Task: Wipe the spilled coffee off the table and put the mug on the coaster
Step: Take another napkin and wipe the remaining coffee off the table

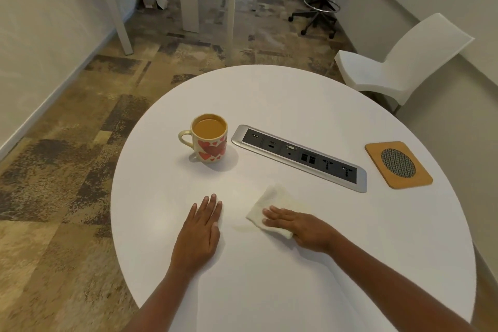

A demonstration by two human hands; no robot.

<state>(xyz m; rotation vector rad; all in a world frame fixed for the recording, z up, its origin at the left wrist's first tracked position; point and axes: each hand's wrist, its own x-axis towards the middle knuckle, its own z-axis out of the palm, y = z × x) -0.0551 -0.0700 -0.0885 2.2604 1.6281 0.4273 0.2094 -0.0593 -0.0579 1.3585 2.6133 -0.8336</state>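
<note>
- Wiping's underway: right hand (301, 226) is flat, fingers together, pressing a napkin (272, 206) onto the near part of the table (296, 94).
- Faint tan smear just left of the napkin, so the spill's not fully gone, I'd say.
- Left hand (200, 232) is resting flat, fingers together, holding nothing.
- Mug (208, 137) sits full at far left; the coaster (398, 164) is bare, well apart on the right. That move's left.

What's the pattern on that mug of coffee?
Red and pink hearts on a cream mug, shown clearly in the head view.
</note>
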